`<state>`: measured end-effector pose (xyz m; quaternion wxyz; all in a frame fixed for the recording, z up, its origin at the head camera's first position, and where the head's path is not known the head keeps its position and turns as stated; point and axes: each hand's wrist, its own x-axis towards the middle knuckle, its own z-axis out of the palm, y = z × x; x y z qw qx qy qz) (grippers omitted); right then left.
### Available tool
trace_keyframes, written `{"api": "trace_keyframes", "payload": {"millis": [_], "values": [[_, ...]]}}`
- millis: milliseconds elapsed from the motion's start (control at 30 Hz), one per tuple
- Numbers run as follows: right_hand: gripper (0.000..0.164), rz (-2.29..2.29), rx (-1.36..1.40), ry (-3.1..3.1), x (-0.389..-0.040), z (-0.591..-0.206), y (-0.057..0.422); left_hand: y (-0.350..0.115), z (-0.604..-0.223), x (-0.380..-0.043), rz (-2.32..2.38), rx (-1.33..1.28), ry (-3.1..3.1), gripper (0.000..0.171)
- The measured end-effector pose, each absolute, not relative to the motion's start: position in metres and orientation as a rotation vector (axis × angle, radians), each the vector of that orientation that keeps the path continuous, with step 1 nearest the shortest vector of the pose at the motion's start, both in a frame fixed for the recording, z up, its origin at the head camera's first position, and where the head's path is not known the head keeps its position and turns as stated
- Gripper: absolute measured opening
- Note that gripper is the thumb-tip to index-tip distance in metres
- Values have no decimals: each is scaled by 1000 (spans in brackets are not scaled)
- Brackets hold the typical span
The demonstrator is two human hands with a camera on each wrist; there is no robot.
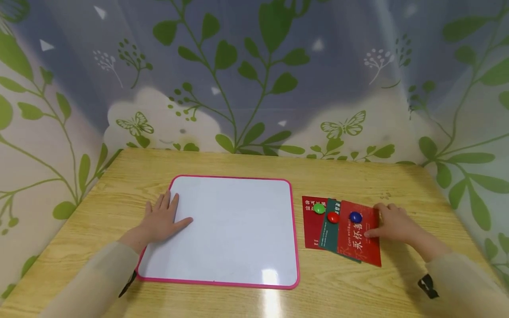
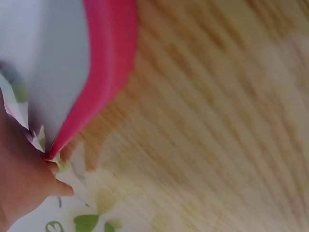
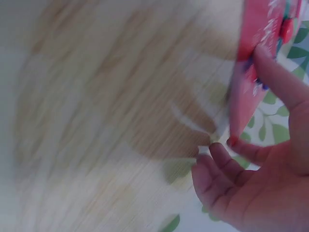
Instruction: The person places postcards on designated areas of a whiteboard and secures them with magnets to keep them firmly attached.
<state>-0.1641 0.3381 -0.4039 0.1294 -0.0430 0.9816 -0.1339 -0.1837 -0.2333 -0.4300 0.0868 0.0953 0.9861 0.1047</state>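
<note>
My left hand (image 1: 161, 221) lies flat with fingers spread over the left edge of a white, pink-rimmed whiteboard (image 1: 230, 229). To the board's right, three cards overlap: a dark red one (image 1: 312, 229), a green one (image 1: 329, 236) and a brighter red one (image 1: 358, 249) on top. A green magnet (image 1: 319, 208), a red magnet (image 1: 333, 217) and a blue magnet (image 1: 355, 217) sit on them. My right hand (image 1: 394, 225) pinches the right edge of the bright red card, its thumb on the printed face. In the right wrist view that card (image 3: 244, 106) stands between thumb and index finger.
A light wooden table (image 1: 222, 302) carries everything. Behind it and at both sides hangs a curtain (image 1: 246, 101) printed with leaves and butterflies. Light reflects off the board's lower right corner.
</note>
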Motion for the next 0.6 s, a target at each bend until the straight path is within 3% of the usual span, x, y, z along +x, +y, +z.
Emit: {"api": "trace_keyframes", "payload": {"millis": [333,600], "values": [[72,-755,89,2679,-171,-394,329,-233,-427,-185,287,332,2936,91],[69,-1024,197,2531,-174,-386,340,-232,-427,-185,277,337,2936,91]]}}
